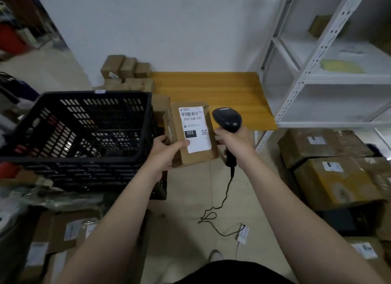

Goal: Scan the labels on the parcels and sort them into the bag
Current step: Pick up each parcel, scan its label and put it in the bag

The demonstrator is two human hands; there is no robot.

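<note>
My left hand (pixel 167 151) grips a small brown cardboard parcel (pixel 197 157) by its lower left corner, thumb on the front. Its white label (pixel 195 128) faces me and reads 032-038-E01, with a barcode at the top. Just right of the parcel, my right hand (pixel 234 143) grips the handle of a black handheld scanner (pixel 228 120), whose head stands level with the label. The scanner's cable (pixel 224 197) trails down to the floor. No bag can be made out in this view.
A black slotted plastic crate (pixel 84 135) stands left of the parcel. Small brown boxes (pixel 127 72) are stacked by the wall, beside a yellow wooden board (pixel 211 93). White metal shelving (pixel 330 72) is at right, with large taped cartons (pixel 330 169) below; labelled parcels (pixel 69 231) lie lower left.
</note>
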